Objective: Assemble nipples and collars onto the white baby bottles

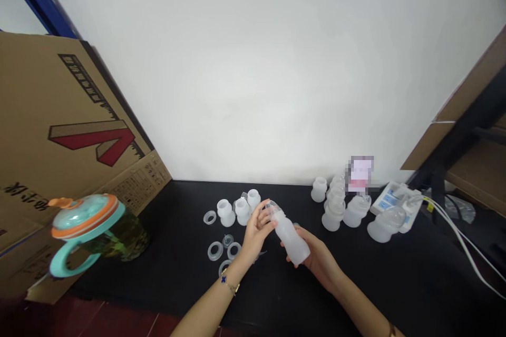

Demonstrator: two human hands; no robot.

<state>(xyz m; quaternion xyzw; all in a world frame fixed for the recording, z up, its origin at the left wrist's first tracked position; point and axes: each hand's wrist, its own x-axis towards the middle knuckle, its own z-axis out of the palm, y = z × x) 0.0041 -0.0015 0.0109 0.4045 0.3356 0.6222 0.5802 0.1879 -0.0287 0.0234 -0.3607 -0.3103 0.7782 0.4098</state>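
A frosted white baby bottle [292, 241] is tilted between my two hands above the black table. My left hand [256, 229] closes its fingers round the clear cap [272, 207] at the upper end. My right hand [318, 260] wraps the lower body from the right side. Beyond my left hand stand small white open-necked bottles [225, 213]. Loose translucent collar rings [215, 250] lie beside my left wrist, along with a clear nipple [227, 240]. Part of this group is hidden behind my left hand and forearm.
Several capped white bottles [332, 215] are grouped at the back right. Beside them sits a white power strip [395, 202] with cables [454, 226] trailing right. A lidded turquoise-and-orange jug [87, 221] stands at left before a large cardboard box [79, 131]. A white wall [253, 73] backs the table.
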